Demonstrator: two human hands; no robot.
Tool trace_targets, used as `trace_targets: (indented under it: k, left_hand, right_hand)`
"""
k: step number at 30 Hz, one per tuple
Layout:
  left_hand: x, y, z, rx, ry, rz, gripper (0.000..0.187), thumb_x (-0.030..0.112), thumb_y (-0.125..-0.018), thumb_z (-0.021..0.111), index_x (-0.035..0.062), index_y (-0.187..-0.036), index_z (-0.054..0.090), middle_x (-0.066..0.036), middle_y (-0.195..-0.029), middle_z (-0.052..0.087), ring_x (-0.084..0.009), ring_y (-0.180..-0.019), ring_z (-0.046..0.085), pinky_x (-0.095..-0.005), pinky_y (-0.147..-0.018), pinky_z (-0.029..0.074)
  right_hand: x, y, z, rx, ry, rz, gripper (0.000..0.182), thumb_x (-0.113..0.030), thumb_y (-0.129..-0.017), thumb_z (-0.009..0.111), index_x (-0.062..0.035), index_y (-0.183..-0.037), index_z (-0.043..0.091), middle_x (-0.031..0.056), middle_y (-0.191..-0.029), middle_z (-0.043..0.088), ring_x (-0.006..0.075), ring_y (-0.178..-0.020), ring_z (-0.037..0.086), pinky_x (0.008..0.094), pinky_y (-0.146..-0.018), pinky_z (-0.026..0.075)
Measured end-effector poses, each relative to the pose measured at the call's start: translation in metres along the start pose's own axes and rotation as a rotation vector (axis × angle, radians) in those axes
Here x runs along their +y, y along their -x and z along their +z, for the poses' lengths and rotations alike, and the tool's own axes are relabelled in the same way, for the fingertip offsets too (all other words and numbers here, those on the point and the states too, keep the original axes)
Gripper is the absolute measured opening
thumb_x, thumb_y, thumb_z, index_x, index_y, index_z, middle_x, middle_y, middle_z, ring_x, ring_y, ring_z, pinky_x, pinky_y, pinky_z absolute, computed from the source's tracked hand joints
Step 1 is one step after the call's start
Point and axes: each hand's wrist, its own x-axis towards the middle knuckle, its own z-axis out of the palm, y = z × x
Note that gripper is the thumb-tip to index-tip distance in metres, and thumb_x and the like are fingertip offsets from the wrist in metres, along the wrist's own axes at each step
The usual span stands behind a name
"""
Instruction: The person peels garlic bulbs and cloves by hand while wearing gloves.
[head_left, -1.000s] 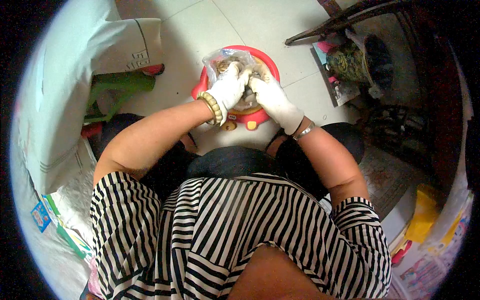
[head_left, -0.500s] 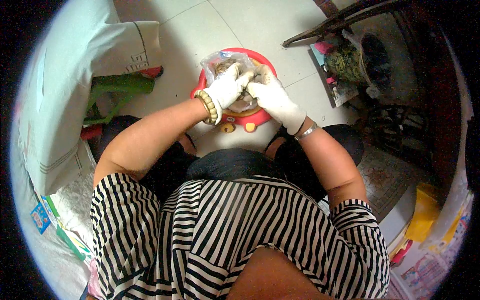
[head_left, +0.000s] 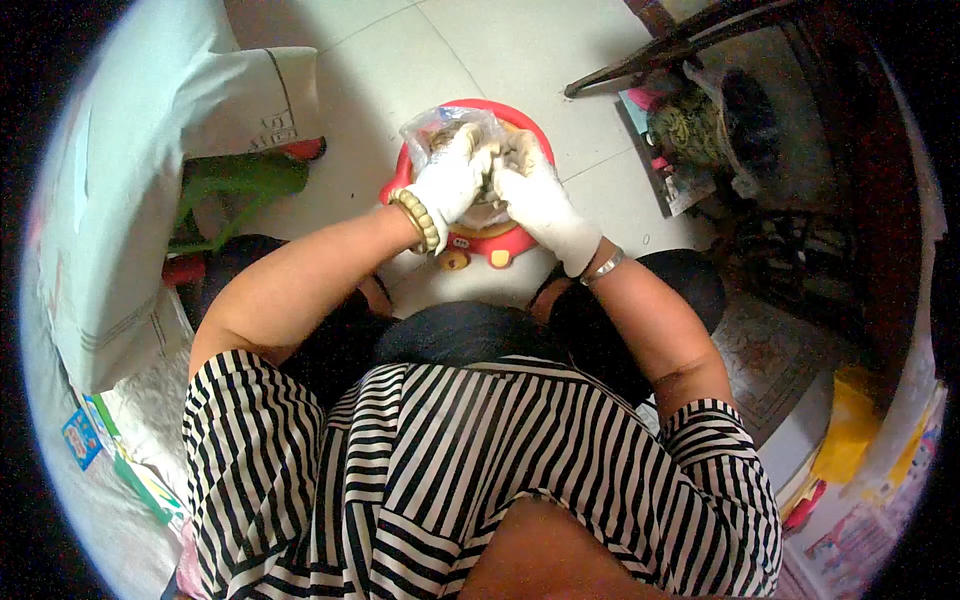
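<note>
A red round stool [head_left: 541, 132] with a yellowish inner ring stands on the floor in front of me. On its top lies a clear plastic bag [head_left: 424, 124] with greyish-brown contents that I cannot identify. My left hand [head_left: 450, 182], in a white glove, is over the bag with its fingers curled and closed. Close beside it my gloved right hand [head_left: 545, 203] is also closed, its fingertips almost meeting those of the left. Something small and greyish shows between the hands. The gloves hide most of it.
To the left hangs a pale tablecloth [head_left: 120, 200], with a green stool [head_left: 235, 185] partly under it. At the right are a dark wooden frame [head_left: 660, 50] and a bag of greenish stuff [head_left: 690, 125]. A patterned mat [head_left: 765, 360] lies lower right.
My right hand has turned slightly, and its wrist has shifted a little down and left. The fingers of both hands have moved slightly over the bag.
</note>
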Motion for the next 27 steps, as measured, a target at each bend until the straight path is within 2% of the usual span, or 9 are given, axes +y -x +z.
trace_targets:
  k: [3,5,7,10,14,16,20,23,27]
  left_hand:
    - [0.011,-0.003,-0.002,0.044,-0.033,0.017,0.039,0.018,-0.095,0.042,-0.003,-0.127,0.037,-0.012,-0.114,0.054,-0.017,-0.103,0.052,-0.0296,-0.088,0.045]
    - [0.022,-0.005,-0.007,0.012,0.065,-0.067,0.042,0.023,-0.095,0.044,-0.0027,-0.127,0.037,-0.012,-0.113,0.055,-0.0173,-0.103,0.053,-0.0286,-0.087,0.045]
    - [0.037,-0.002,-0.012,0.01,0.137,-0.045,0.044,0.028,-0.094,0.044,-0.0021,-0.126,0.039,-0.012,-0.113,0.056,-0.0173,-0.102,0.054,-0.0285,-0.088,0.044]
    - [0.069,0.01,-0.024,-0.134,0.167,-0.175,0.045,0.032,-0.094,0.042,-0.0016,-0.124,0.043,-0.012,-0.116,0.054,-0.0172,-0.104,0.053,-0.029,-0.09,0.043]
    - [0.06,0.01,-0.022,-0.126,0.24,-0.104,0.046,0.033,-0.094,0.043,-0.0019,-0.125,0.041,-0.012,-0.116,0.054,-0.0178,-0.104,0.053,-0.0289,-0.09,0.043]
    - [0.057,0.01,-0.022,-0.081,0.341,-0.12,0.047,0.033,-0.093,0.044,-0.0018,-0.125,0.04,-0.012,-0.115,0.054,-0.0174,-0.103,0.053,-0.0294,-0.089,0.044]
    - [0.054,0.007,-0.024,-0.056,0.31,-0.086,0.047,0.034,-0.093,0.045,-0.0018,-0.124,0.04,-0.011,-0.114,0.054,-0.0165,-0.102,0.054,-0.0297,-0.088,0.045]
    - [0.066,0.01,-0.025,-0.036,0.236,-0.075,0.042,0.03,-0.093,0.047,-0.0002,-0.121,0.043,-0.01,-0.112,0.055,-0.0153,-0.101,0.054,-0.0293,-0.088,0.045]
    - [0.07,0.012,-0.022,-0.146,0.463,-0.03,0.034,0.019,-0.092,0.048,0.0018,-0.121,0.046,-0.008,-0.111,0.056,-0.0139,-0.1,0.053,-0.0284,-0.089,0.044]
  right_hand:
    - [-0.007,-0.002,-0.001,-0.035,-0.069,-0.063,0.04,0.0,-0.081,0.043,0.0024,-0.12,0.038,0.0109,-0.108,0.051,0.0148,-0.091,0.055,0.0264,-0.075,0.049]
    - [-0.01,-0.005,-0.004,0.029,-0.296,0.037,0.024,0.0,-0.084,0.048,-0.0017,-0.108,0.044,0.0065,-0.092,0.057,0.0133,-0.075,0.058,0.0253,-0.065,0.051]
    - [-0.009,-0.008,-0.013,-0.032,-0.309,0.038,0.024,-0.006,-0.086,0.052,-0.0006,-0.109,0.044,0.0075,-0.093,0.057,0.0142,-0.078,0.059,0.0269,-0.066,0.052]
    - [-0.014,-0.007,-0.018,-0.069,-0.327,0.077,0.026,-0.012,-0.089,0.053,0.0003,-0.111,0.045,0.0091,-0.094,0.059,0.0146,-0.078,0.061,0.0269,-0.066,0.053]
    - [-0.014,-0.005,-0.017,-0.014,-0.352,0.058,0.021,-0.012,-0.09,0.052,-0.0003,-0.108,0.049,0.0094,-0.093,0.06,0.0161,-0.077,0.062,0.0269,-0.066,0.053]
    - [-0.017,-0.003,-0.023,-0.129,-0.483,0.122,0.019,-0.013,-0.09,0.051,-0.0012,-0.105,0.052,0.0094,-0.093,0.06,0.018,-0.079,0.062,0.0273,-0.068,0.053]
    - [-0.027,0.003,-0.023,-0.143,-0.538,0.136,0.018,-0.013,-0.091,0.05,-0.0018,-0.104,0.054,0.009,-0.093,0.06,0.0185,-0.078,0.062,0.0273,-0.068,0.053]
    - [-0.028,0.004,-0.023,-0.133,-0.504,0.139,0.021,-0.012,-0.091,0.049,-0.0016,-0.109,0.052,0.0092,-0.096,0.061,0.0189,-0.079,0.063,0.0269,-0.067,0.054]
    - [-0.028,0.005,-0.023,-0.187,-0.521,0.192,0.024,-0.011,-0.091,0.049,-0.0012,-0.113,0.05,0.0098,-0.1,0.06,0.0191,-0.082,0.064,0.0267,-0.068,0.054]
